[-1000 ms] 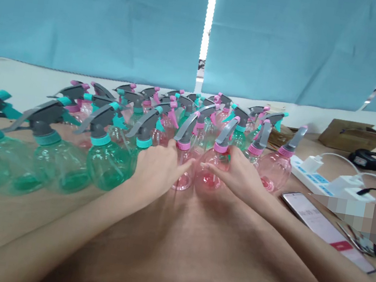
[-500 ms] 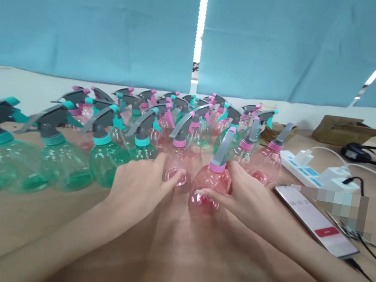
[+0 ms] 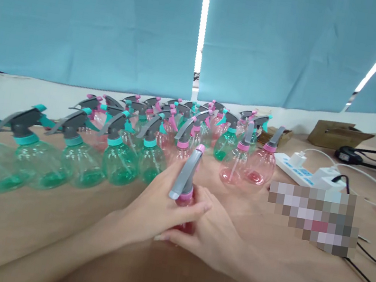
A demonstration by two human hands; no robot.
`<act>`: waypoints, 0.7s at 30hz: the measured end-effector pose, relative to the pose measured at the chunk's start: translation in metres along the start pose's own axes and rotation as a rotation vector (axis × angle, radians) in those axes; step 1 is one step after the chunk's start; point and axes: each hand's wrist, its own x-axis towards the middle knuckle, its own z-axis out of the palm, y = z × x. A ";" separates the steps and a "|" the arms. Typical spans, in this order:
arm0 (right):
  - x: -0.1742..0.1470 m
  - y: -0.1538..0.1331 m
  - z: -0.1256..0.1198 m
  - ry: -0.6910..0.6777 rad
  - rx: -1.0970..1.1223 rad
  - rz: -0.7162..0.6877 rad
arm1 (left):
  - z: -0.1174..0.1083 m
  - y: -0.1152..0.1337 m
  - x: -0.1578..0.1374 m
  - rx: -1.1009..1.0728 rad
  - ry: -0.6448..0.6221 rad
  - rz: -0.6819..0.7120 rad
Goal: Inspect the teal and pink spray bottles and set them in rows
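Observation:
Both my hands are wrapped round one pink spray bottle (image 3: 185, 196) with a grey trigger head and a pink collar. My left hand (image 3: 159, 203) grips it from the left, thumb across its front. From the right, my right hand (image 3: 212, 224) closes round the lower body, which the fingers mostly hide. Just behind stands another pink spray bottle (image 3: 182, 146), partly covered by my left hand. Two more pink bottles stand to the right, one of them a clear pink bottle (image 3: 233, 168). A row of green spray bottles, including a near green bottle (image 3: 120, 163), runs off to the left.
Several more pink and green bottles crowd the back by the white wall strip (image 3: 30, 90). On the right lie a white power strip (image 3: 293, 169) with plugs and cables, a blurred-out patch, a brown cardboard box (image 3: 338, 136) and a black strap-like object (image 3: 368, 159).
The pink bottle has moved left and nearer to me. My left hand has shifted from beside the bottle behind onto this one, joining my right hand. The view has turned slightly.

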 end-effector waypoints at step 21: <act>-0.012 0.100 -0.005 -0.253 -0.080 -0.017 | -0.010 -0.020 0.003 -0.222 0.188 0.032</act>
